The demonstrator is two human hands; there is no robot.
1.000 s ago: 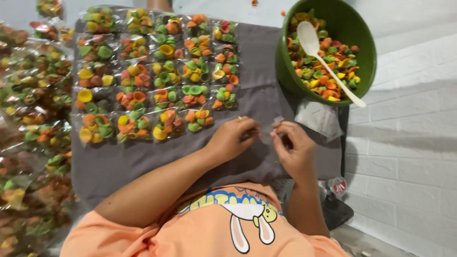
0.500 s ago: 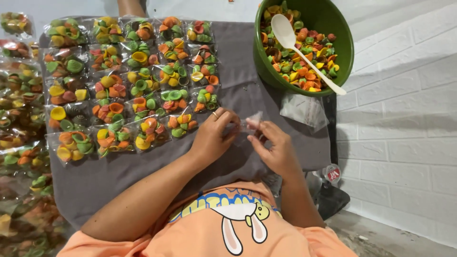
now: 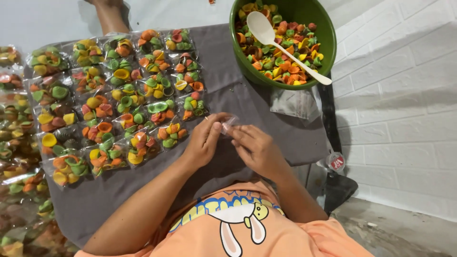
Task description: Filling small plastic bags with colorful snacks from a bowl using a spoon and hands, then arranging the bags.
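My left hand (image 3: 205, 139) and my right hand (image 3: 257, 148) meet over a grey cloth (image 3: 238, 102), both pinching a small clear plastic bag (image 3: 228, 123) between the fingertips. The bag looks empty and partly hidden by my fingers. Just left of my left hand lie rows of small filled bags of coloured shell-shaped snacks (image 3: 124, 100). A green bowl (image 3: 323, 33) of the same orange, green and yellow snacks stands at the far right of the cloth, with a white spoon (image 3: 284, 45) resting in it.
A stack of empty clear bags (image 3: 296, 104) lies below the bowl. More filled bags (image 3: 16, 143) are piled along the left edge. A white brick wall (image 3: 404, 109) runs on the right, and a bare foot (image 3: 112, 14) shows at the top.
Both hands stayed together on the small clear bag, working it between the fingers. The view shifted, so the bowl and the bags appear further left.
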